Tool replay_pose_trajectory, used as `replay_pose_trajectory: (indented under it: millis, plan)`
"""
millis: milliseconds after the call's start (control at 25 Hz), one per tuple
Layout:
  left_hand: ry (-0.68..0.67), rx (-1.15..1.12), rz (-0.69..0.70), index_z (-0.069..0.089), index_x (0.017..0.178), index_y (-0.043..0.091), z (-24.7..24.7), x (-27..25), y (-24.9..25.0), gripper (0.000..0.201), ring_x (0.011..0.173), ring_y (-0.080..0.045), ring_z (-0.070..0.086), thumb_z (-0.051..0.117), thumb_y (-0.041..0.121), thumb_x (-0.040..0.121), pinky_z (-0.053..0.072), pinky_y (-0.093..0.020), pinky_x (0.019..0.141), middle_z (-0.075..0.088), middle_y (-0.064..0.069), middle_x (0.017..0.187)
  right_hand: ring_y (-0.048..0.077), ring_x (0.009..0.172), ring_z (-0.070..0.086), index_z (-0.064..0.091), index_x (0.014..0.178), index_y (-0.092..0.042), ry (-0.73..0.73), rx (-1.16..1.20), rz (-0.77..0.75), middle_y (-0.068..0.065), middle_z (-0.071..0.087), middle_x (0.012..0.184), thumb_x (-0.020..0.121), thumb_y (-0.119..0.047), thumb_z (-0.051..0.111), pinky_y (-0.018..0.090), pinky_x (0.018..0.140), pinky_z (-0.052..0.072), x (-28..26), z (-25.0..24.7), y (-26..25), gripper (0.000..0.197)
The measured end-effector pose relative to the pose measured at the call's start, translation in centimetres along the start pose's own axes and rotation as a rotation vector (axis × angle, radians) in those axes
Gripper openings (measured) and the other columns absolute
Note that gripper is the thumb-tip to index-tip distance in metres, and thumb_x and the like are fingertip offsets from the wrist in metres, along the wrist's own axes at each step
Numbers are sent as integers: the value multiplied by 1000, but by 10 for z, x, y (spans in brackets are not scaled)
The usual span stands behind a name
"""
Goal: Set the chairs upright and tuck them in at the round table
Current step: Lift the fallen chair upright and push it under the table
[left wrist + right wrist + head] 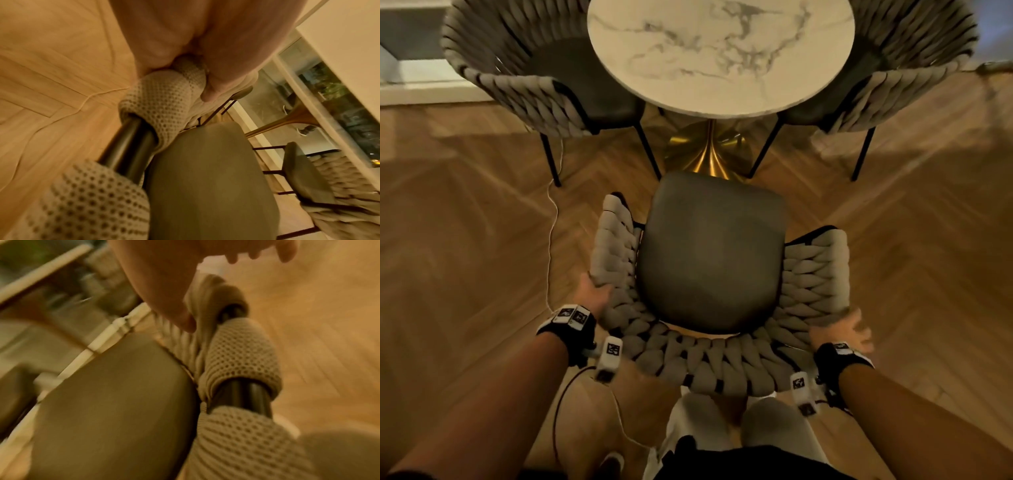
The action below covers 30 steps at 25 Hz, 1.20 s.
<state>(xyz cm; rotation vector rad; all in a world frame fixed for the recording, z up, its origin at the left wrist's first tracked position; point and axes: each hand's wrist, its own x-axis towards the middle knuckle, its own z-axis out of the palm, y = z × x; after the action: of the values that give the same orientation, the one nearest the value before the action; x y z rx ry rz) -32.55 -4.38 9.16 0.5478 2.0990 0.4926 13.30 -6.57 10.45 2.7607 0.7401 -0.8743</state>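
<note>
Beside the near chair (pixel 710 253), left hand (pixel 595 294) grips its woven rim, right hand (pixel 849 330) spread; round table (pixel 719 54) ahead.

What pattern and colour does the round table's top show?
White marble with grey veining on the round table's top, clearest in the head view.

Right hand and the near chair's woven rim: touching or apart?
Apart. In the right wrist view the right hand is open above the near chair, with floor showing between its spread fingers and the rim. The left hand grips its side.
</note>
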Motion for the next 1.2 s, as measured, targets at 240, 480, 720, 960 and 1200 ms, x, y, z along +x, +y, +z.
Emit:
replay_pose_trajectory:
  millis: [240, 480, 720, 960, 1200]
  plan:
    - [7, -22, -11, 42, 125, 13, -11, 21, -12, 47, 106, -38, 58, 66, 20, 85, 51, -59, 95, 57, -15, 117, 34, 83, 65, 60, 126, 0, -313, 443, 186, 20, 68, 104, 86, -41, 65, 40, 66, 55, 33, 39, 11, 57]
    - [-3, 40, 29, 44, 110, 25, 22, 58, 32, 44, 102, -41, 61, 69, 33, 74, 54, -58, 90, 60, -17, 114, 39, 83, 63, 61, 122, 2, -162, 594, 210, 19, 63, 89, 82, -37, 75, 50, 84, 57, 61, 7, -25, 59]
    - [-22, 39, 24, 44, 112, 14, 28, 60, 29, 42, 105, -41, 59, 69, 22, 79, 52, -59, 93, 59, -20, 117, 46, 104, 62, 55, 130, 6, -140, 567, 202, 28, 64, 119, 83, -49, 72, 50, 91, 52, 65, 4, -31, 75]
    - [36, -8, 0, 46, 122, 4, 66, 60, 58, 46, 109, -38, 57, 68, 17, 84, 50, -52, 94, 57, -16, 115, 47, 119, 57, 44, 142, 3, -170, 641, 75, 27, 55, 137, 90, -53, 59, 49, 92, 49, 105, -32, -59, 78]
    - [100, -71, -30, 45, 122, 6, 85, 78, 101, 47, 108, -41, 59, 68, 13, 82, 52, -56, 94, 59, -23, 121, 41, 127, 51, 36, 145, -6, -246, 839, -11, 21, 48, 144, 93, -49, 57, 55, 104, 46, 141, -54, -108, 71]
